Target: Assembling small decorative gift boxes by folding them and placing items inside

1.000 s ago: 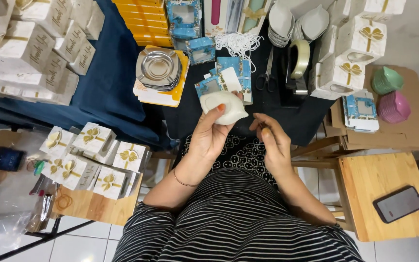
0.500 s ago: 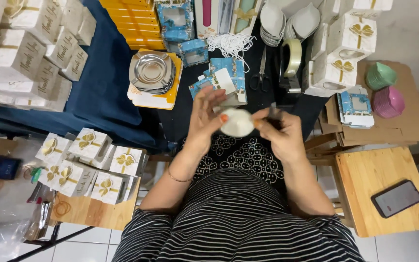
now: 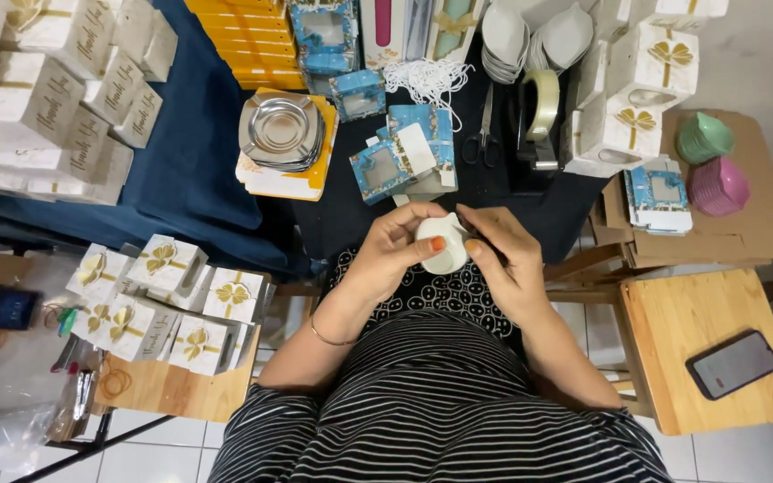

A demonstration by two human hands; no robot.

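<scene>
I hold a small white bowl (image 3: 445,243) up over my lap, just in front of my striped shirt, and both of my hands close in on it from either side. My left hand (image 3: 395,246) wraps the bowl's left half, fingers curled over its rim and thumb pressed flat on the white surface — this hand carries the weight. My right hand (image 3: 507,259) sits touching the bowl's right edge, its fingers drawn together and pinching something thin and dark that I cannot make out; the tip of it lies right against the bowl. So the bowl lies between my two hands, a shade nearer the left palm, tilted so that its wider side runs roughly up and away from me toward the table. Beyond my knuckles, on the dark cloth (image 3: 190,161), lie small blue window boxes (image 3: 385,167), a pair of scissors (image 3: 480,134), a tape dispenser (image 3: 539,121) and a stack of steel dishes (image 3: 281,132) on yellow card. White gift boxes with gold bows (image 3: 167,295) crowd the low stool at my left — and a phone (image 3: 733,364) rests on the wooden stool at my right, well apart from my hands.
</scene>
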